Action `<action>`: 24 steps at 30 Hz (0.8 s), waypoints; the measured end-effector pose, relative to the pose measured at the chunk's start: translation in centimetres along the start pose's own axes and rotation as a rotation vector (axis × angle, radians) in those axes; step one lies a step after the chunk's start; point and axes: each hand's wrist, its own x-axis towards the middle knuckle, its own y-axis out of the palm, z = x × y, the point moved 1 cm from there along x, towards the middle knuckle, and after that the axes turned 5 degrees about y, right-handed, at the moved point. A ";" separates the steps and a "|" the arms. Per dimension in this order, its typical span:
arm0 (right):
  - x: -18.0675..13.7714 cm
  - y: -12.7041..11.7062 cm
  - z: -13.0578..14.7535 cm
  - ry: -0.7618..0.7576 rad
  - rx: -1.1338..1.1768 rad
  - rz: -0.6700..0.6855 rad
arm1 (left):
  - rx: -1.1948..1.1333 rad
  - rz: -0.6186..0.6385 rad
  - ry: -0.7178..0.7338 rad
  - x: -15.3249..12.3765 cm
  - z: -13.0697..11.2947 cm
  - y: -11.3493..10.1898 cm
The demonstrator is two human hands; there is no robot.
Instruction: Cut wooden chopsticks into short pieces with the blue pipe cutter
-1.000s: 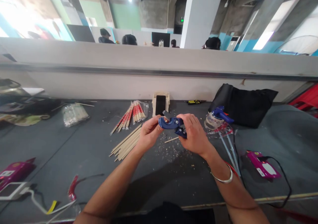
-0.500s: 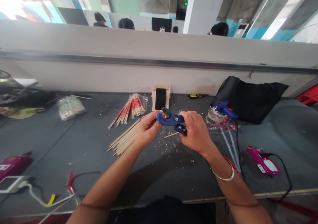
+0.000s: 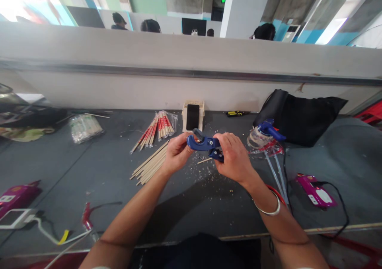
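Observation:
My right hand is wrapped round the handles of a blue pipe cutter, which I hold above the table with its curved jaw pointing left. At that jaw, my left hand is closed in a pinch; whatever lies between its fingertips is too hidden to name. Below and left of it lie several loose thin wooden sticks. One short stick piece rests on the table under the cutter, among scattered pale chips.
Behind my hands, a phone leans on a small wooden stand. Red-wrapped chopsticks lie left of it. To the right are a blue-handled tool, a black bag and a purple box with a cable. Several people sit beyond the partition.
Both hands stay on or by the pipe cutter in nearly the same pose. The cutter has shifted very slightly left, and the whole view has moved a little.

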 end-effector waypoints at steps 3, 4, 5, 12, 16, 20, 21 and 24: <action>0.0 0.1 -0.1 0.004 0.013 0.007 | 0.025 0.030 0.029 0.1 0.0 -0.2; 0.0 0.1 -0.1 0.006 0.011 0.004 | 0.036 0.039 0.034 0.1 0.0 -0.2; 0.0 0.1 0.0 0.008 0.004 0.001 | 0.045 0.046 0.038 0.1 0.0 -0.2; 0.0 0.3 0.0 0.002 -0.016 -0.007 | 0.048 0.049 0.088 0.1 0.1 -0.3; -0.1 0.6 -0.1 0.008 -0.012 0.022 | 0.072 0.057 0.070 -0.1 0.4 -0.4; -0.2 1.1 0.0 0.016 -0.022 0.043 | 0.105 0.088 0.008 -0.4 0.4 -0.7; -0.2 1.2 0.0 0.019 -0.025 0.047 | 0.109 0.094 -0.002 -0.5 0.4 -0.9; -0.2 1.5 0.1 0.012 -0.013 0.052 | 0.100 0.112 0.006 -0.7 0.2 -1.2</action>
